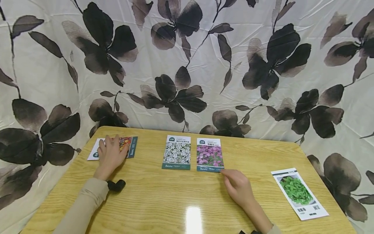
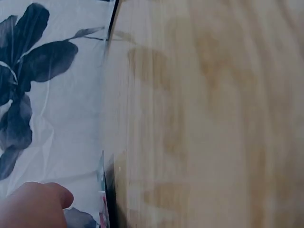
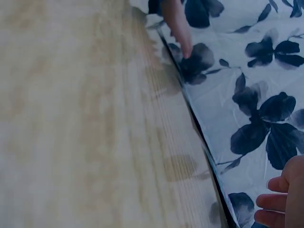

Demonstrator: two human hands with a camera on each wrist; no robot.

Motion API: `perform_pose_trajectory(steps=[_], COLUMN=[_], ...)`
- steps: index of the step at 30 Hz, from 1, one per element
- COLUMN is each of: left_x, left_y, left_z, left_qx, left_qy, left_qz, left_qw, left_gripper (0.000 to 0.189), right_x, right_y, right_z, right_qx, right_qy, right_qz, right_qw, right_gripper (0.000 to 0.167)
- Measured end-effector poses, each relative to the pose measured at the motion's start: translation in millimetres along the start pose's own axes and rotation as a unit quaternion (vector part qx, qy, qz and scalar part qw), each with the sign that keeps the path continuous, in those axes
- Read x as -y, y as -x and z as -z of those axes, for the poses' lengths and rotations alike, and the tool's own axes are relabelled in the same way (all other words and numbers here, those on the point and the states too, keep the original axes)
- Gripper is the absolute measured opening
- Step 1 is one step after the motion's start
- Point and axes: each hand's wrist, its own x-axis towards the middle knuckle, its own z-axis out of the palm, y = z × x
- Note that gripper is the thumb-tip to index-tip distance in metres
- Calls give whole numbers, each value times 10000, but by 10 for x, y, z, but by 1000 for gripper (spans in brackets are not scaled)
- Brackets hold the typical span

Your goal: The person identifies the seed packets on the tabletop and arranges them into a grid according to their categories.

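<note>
My left hand (image 1: 112,154) lies spread over a seed packet (image 1: 132,147) with orange and red flowers, turned sideways near the table's left edge. The hand hides much of its picture. In the left wrist view, part of the hand (image 2: 33,206) shows beside the packet's thin edge (image 2: 102,209). My right hand (image 1: 239,188) has a fingertip at the lower right corner of a purple-flower seed packet (image 1: 209,155), its thumb apart below. The right wrist view shows the fingers of this hand (image 3: 289,194) loosely bent.
Left of the purple packet lies a white-flower seed packet (image 1: 176,152). A packet with green leaves (image 1: 298,193) lies tilted near the right edge of the wooden table (image 1: 152,201). Behind it hangs a flower-printed cloth (image 1: 216,107).
</note>
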Motion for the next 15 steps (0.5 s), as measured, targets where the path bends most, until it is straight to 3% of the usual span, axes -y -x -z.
perform_pose_trajectory(steps=[5,15], left_x=[76,125], left_y=[-10,5], left_z=[-7,-22], left_qx=[380,675], left_qy=[-32,-125], left_qz=[171,214], left_qw=[9991,9974], left_gripper=[78,85], right_x=[48,149], right_y=[36,148], right_z=[80,362], right_qx=[-53,232], right_qy=[-196,-247], right_qz=[6,-145], right_qw=[9998,9993], right_gripper=[25,34])
